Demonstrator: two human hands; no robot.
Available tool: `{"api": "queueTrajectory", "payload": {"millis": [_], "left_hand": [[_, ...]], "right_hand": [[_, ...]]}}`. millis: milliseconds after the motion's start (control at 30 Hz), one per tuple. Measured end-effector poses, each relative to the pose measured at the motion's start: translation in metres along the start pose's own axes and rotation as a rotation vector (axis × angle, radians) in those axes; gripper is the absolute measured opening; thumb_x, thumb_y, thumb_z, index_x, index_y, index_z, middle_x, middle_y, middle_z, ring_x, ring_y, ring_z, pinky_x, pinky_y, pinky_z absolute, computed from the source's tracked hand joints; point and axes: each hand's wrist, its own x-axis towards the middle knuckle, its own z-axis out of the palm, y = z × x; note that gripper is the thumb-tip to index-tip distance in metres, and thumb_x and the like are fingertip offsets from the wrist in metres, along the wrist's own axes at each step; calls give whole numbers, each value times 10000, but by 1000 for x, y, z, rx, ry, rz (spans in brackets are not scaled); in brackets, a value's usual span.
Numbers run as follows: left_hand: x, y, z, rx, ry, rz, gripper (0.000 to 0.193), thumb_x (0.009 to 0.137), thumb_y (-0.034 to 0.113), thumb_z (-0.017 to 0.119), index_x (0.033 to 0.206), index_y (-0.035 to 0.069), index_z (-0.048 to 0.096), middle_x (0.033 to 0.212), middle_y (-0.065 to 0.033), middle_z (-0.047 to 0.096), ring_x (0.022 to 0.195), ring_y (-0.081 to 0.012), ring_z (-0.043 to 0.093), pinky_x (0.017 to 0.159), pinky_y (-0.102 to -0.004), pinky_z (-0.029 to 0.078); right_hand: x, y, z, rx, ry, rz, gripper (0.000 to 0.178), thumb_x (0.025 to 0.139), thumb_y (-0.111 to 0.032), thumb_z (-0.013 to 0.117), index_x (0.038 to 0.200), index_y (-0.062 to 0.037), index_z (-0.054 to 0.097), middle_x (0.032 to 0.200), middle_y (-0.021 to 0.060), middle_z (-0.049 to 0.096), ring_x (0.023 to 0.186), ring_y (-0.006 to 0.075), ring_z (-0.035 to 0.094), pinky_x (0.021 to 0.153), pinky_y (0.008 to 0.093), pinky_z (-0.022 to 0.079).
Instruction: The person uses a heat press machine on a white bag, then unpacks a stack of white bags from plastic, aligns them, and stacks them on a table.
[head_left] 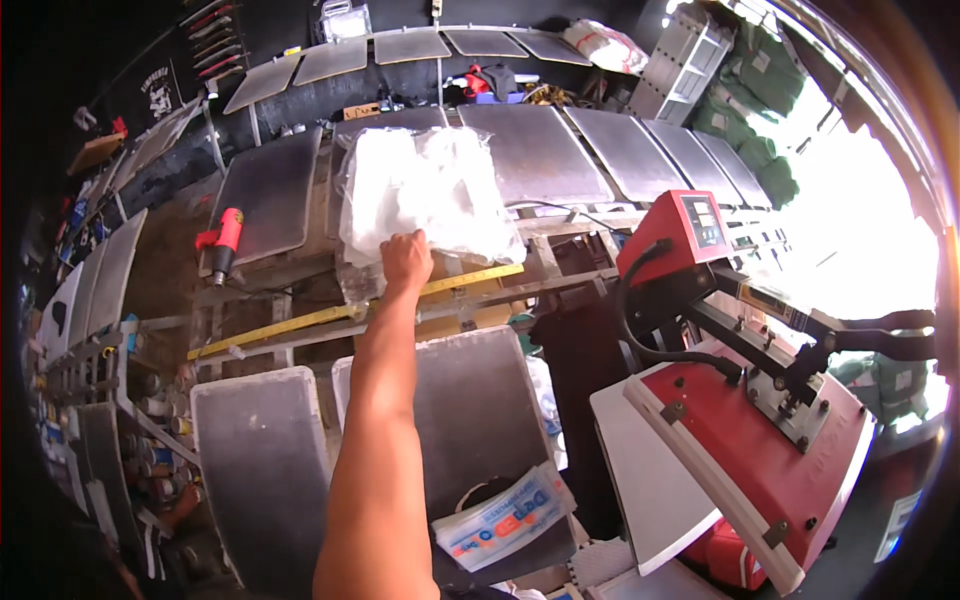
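Note:
My left hand (407,262) reaches forward from the lower edge, its fingers closed on the near edge of a clear plastic bag (430,190). White contents, washed out by glare, fill the bag; I cannot make out what they are. It lies over dark flat boards on the far side of the frame. Just below the hand, a yellow measuring stick (290,330) runs slantwise along a rail, partly covered by my forearm. My right hand is out of view.
A red heat press (760,420) stands open at right. A red heat gun (227,240) lies on a dark board at left. Near me, a printed plastic bag (510,520) rests on another dark board (455,400). Green sacks (765,80) are piled at far right.

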Motion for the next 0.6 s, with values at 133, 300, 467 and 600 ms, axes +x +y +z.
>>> {"api": "queueTrajectory", "payload": {"millis": [133,300,467,600], "left_hand": [[29,8,-100,-305,124,-19,151,824,61,566,927,28,670,863,-258,697,843,-456,687,753,-540,554],[35,-18,-221,-324,429,83,82,815,62,657,855,12,605,784,-240,671,788,-458,674,686,-524,535],[-39,-52,-349,-390,640,22,167,771,49,654,746,7,495,630,-177,520,585,-313,548,587,-432,450],[-186,-100,-415,-473,734,-262,148,754,23,604,733,8,458,610,-86,435,620,-136,393,564,-365,402]], "right_hand": [[-4,17,25,12,-58,8,194,971,-172,566,971,-26,694,927,178,678,907,334,651,779,437,543],[42,-9,71,35,-129,-195,189,970,-184,568,958,-39,688,944,192,678,903,357,646,765,459,536],[134,-16,93,-50,-187,-580,182,967,-195,566,951,-53,680,971,208,679,902,383,642,752,487,527],[126,-87,86,23,-380,-544,163,946,-191,582,981,-64,678,1001,195,689,940,354,661,827,486,517]]}}
